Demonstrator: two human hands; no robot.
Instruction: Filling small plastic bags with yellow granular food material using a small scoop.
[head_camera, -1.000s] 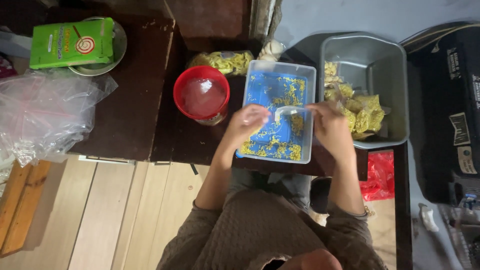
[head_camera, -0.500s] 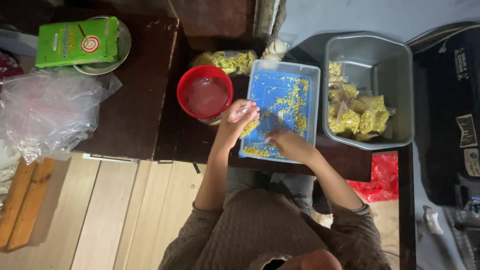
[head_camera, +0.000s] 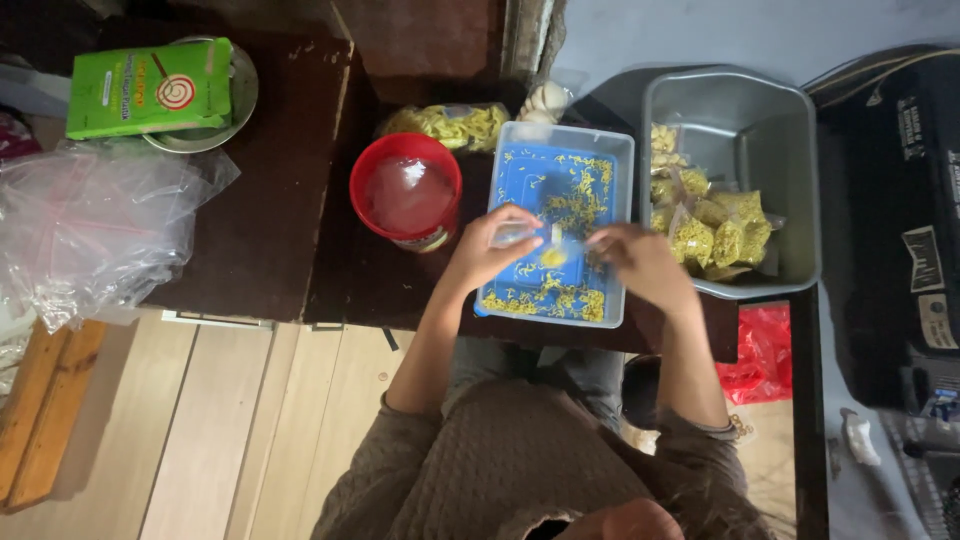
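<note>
Your left hand (head_camera: 495, 245) and right hand (head_camera: 635, 262) meet over the shallow blue plastic tray (head_camera: 557, 222) scattered with small yellow pieces, at the centre of the dark wooden worktop (head_camera: 250, 200). The left hand's fingers are pinched on a small clear plastic bag (head_camera: 525, 233), holding its mouth over the tray, so that anything dropped falls back among the loose pieces. The right hand's fingertips are pressed together near the bag's mouth, at 3 o'clock of it; whether they pinch any pieces, you cannot tell from here.

The grey rectangular plastic tub (head_camera: 745, 150) sits at 3 o'clock of the tray, touching it, within easy reach; small filled bags of yellow pieces (head_camera: 710, 225) lie inside. A round red plastic container (head_camera: 405, 190) stands just beside the tray at 9 o'clock. Further out at 9 o'clock lies a heap of clear plastic bags (head_camera: 90, 230), and at 10 o'clock a green cardboard box (head_camera: 150, 85) rests on a metal plate.
</note>
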